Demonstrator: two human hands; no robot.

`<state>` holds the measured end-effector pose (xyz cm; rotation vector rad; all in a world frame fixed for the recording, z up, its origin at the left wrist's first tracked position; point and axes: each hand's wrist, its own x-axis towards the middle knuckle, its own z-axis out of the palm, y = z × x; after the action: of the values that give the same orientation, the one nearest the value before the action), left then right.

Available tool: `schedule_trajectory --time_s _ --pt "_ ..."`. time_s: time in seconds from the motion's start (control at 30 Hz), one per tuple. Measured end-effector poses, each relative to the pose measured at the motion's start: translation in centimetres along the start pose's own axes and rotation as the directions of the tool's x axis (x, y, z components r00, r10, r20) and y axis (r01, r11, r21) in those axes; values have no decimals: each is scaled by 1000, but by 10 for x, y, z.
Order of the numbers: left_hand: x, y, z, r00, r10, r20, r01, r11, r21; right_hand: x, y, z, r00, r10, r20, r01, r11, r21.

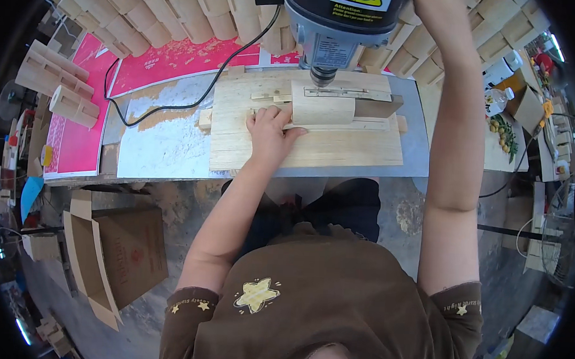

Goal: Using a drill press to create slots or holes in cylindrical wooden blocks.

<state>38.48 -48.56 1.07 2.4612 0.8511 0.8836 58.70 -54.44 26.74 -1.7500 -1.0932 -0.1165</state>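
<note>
- My left hand (270, 133), fingers half-bent and thumb spread, is at the left end of the pale wooden piece (323, 111); I can't tell whether it grips or merely presses.
- The piece sits on the plywood board (341, 146), under the drill chuck (322, 76).
- My right hand (433, 2) is up beside the drill head (341, 16), cut off by the edge; I can't tell its hold.
- I'd keep the piece snug against the front strip (371, 125), fingertips clear of the chuck, and feed gently.
</note>
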Motion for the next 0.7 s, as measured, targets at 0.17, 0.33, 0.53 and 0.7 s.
schedule_trajectory --time_s 0.17,0.33,0.53,0.7 --pt "-1 -5 -1 1000 28 3 -28 998 47 -79 18 -17 956 -294 18 293 940 -176" --pt "2 -2 4 999 51 9 -51 998 23 -150 65 20 943 -285 -169 288 957 -8" --pt "1 -2 2 999 41 -9 -40 998 38 -149 117 66 778 -537 -327 547 834 -69" --pt "1 -4 2 1000 11 9 -11 1000 22 -128 90 19 791 -581 -191 578 813 -77"
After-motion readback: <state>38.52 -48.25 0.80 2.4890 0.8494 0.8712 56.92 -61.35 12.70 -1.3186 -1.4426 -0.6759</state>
